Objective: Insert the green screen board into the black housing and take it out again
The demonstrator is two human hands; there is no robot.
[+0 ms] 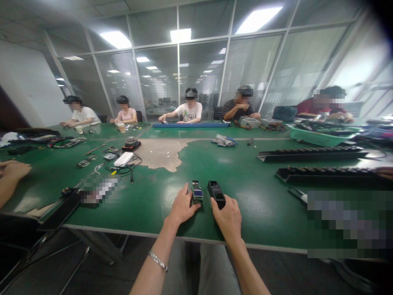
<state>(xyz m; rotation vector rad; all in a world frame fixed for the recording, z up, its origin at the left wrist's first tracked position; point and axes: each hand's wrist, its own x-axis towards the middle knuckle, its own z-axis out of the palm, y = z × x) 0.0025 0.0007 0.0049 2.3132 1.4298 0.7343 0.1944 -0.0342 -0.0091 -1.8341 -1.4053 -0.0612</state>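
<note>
On the green table (245,184), near its front edge, my left hand (181,207) grips a small green circuit board with a little blue screen (197,192), thumb pressed against its near end. Right beside it, my right hand (229,217) holds a black rectangular cover piece (216,194) that points away from me. The two parts lie side by side on the tabletop, a small gap between them. A silver bracelet sits on my left wrist.
Long black power strips (310,153) lie at the right. A white box with cables (123,159) and small parts sit at the left, by a worn bare patch (162,153). Several people work along the far edge; another person's hand (12,170) rests at the left.
</note>
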